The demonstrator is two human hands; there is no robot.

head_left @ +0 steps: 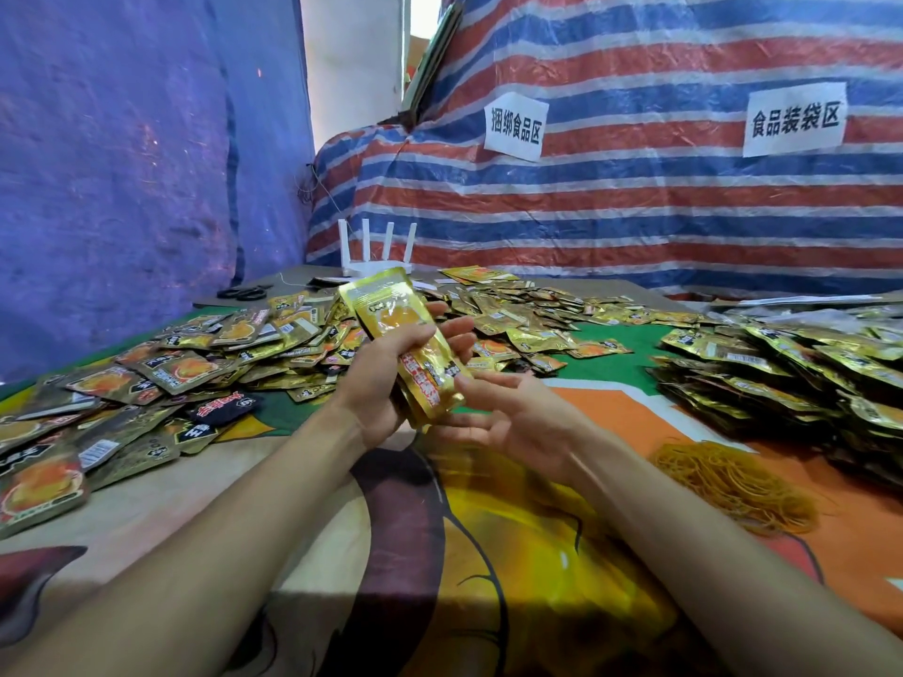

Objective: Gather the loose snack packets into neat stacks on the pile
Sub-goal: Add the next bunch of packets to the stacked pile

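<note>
Head view | squaring up | left hand (386,383) grip clamped on packets (386,310) | right hand (508,412) grip apart | next, probably: pile (782,378) at 3 o'clock

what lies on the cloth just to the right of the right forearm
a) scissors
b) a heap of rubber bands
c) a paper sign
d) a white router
B: a tangled heap of thin orange-yellow rubber bands lies on the cloth beside the right forearm. The scissors and white router sit at the table's far edge, beyond the bunch of packets the left hand holds.
</note>
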